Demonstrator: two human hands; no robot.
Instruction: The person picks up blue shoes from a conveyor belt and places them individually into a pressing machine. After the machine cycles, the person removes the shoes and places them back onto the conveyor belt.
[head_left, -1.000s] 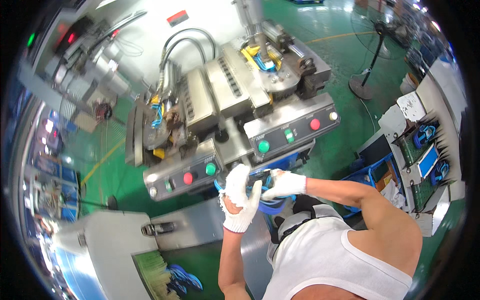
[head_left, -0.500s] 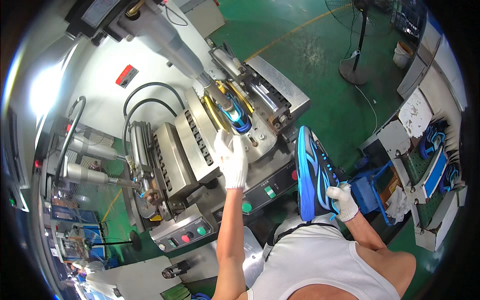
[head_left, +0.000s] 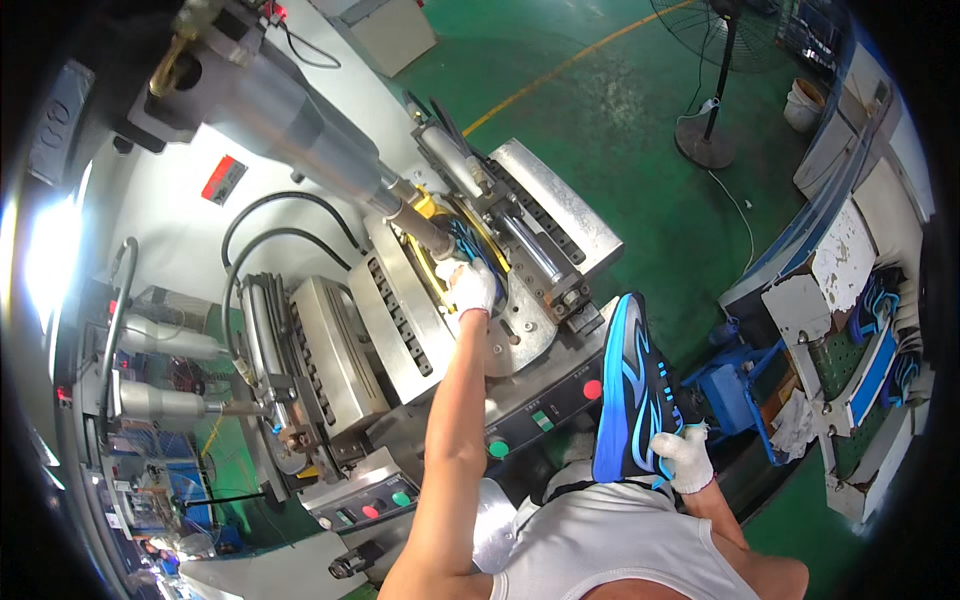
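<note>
My right hand (head_left: 685,460), in a white knit glove, is closed on the heel end of a black and blue sports shoe (head_left: 630,395). That shoe is held toe-forward in front of my waist, its blue sole facing left. My left hand (head_left: 472,287), gloved too, reaches into the pressing machine (head_left: 400,310) with its fingers bent round the near end of a second shoe (head_left: 464,238). This one sits between yellow-edged pads under the metal ram (head_left: 425,232), and my glove hides much of it.
A control panel with a red button (head_left: 592,389) and a green button (head_left: 497,448) runs along the machine's front. To the right stand a blue crate (head_left: 735,395) and a rack (head_left: 840,365) holding more shoes. A pedestal fan (head_left: 706,150) is farther off.
My left hand has moved forward from beside the pads onto the shoe in the machine. The shoe in my right hand has shifted slightly nearer and rightward. The view has shifted a little.
</note>
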